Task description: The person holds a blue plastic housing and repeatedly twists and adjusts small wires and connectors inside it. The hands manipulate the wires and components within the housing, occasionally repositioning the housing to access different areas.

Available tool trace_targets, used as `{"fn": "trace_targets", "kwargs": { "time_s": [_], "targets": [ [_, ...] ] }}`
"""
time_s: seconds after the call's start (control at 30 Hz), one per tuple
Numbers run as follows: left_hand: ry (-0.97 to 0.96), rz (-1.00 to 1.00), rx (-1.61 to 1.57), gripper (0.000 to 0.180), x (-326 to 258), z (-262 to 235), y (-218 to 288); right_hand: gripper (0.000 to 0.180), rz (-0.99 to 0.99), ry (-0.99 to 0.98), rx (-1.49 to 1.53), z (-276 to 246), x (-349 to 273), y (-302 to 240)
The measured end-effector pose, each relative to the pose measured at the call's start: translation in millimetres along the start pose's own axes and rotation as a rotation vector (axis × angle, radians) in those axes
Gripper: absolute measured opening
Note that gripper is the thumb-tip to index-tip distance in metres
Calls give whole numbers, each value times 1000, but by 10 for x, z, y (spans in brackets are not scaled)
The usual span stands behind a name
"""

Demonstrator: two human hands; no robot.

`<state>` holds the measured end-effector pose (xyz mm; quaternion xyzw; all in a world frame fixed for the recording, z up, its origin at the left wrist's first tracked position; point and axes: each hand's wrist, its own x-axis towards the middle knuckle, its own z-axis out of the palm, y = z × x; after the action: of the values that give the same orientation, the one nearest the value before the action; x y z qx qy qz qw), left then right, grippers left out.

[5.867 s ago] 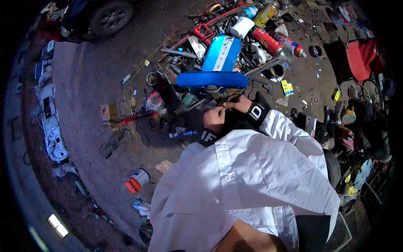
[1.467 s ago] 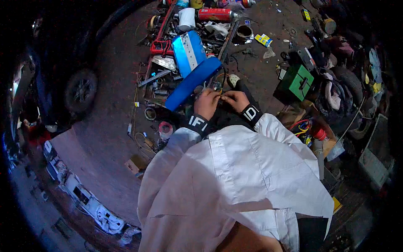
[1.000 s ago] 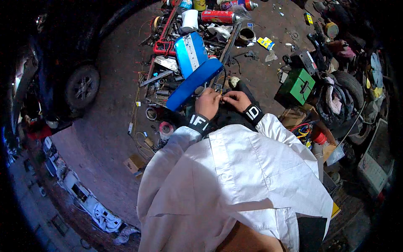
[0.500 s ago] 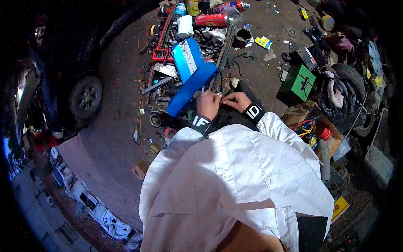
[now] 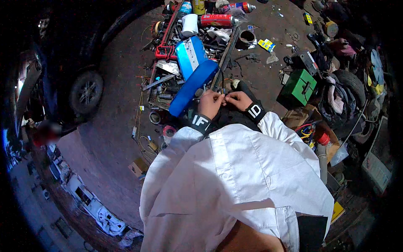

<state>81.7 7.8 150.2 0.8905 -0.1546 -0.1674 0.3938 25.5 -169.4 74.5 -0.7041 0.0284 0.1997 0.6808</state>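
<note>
My left hand (image 5: 210,104) and my right hand (image 5: 239,101) meet in front of my body, fingertips almost touching. Both are closed in a pinch; whatever sits between the fingers is too small to make out. A dark cable (image 5: 222,79) curves down to just above the fingertips. Left of my left hand lies a long blue board-like piece (image 5: 194,87), slanting across a tool tray (image 5: 230,47). Behind it, a shiny blue box with a pale stripe (image 5: 191,56) rests on the tools. Dark wristbands circle both wrists.
Metal tools, a red spray can (image 5: 217,20) and a white roll (image 5: 189,25) crowd the tray. To the right are a green box (image 5: 298,87), an open tin (image 5: 247,37), a tyre (image 5: 351,85) and a carton of wires (image 5: 315,128). A vehicle wheel (image 5: 86,92) stands at left.
The view has shifted slightly, so the tray and tools appear a little further right. My fingertips have drawn slightly closer together, both hands still pinched.
</note>
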Motion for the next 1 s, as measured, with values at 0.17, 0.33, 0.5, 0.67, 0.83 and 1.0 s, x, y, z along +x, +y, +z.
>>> {"fn": "trace_targets", "kwargs": {
  "time_s": [0.17, 0.33, 0.5, 0.67, 0.83, 1.0],
  "targets": [
    [15, -36, 139, 25, -2, -5, 76, 28, 10, -52, 52, 41, 17, 104],
    [50, -10, 42, 22, -31, 69, -69, 31, 39, -86, 192, 21, -37, -96],
    [-19, 34, -95, 12, -66, 45, -104, 34, 289, -225, 472, -67, 38, -20],
    [-15, 38, -145, 14, -46, 8, -50, 30, 751, -252, 1161, -95, 28, 69],
    [27, -12, -109, 14, -41, 62, -71, 47, 261, -6, 160, 36, -25, -163],
    [50, -20, -79, 11, -7, 55, -5, 48, -39, 254, -571, -16, -130, -290]
  ]
}}
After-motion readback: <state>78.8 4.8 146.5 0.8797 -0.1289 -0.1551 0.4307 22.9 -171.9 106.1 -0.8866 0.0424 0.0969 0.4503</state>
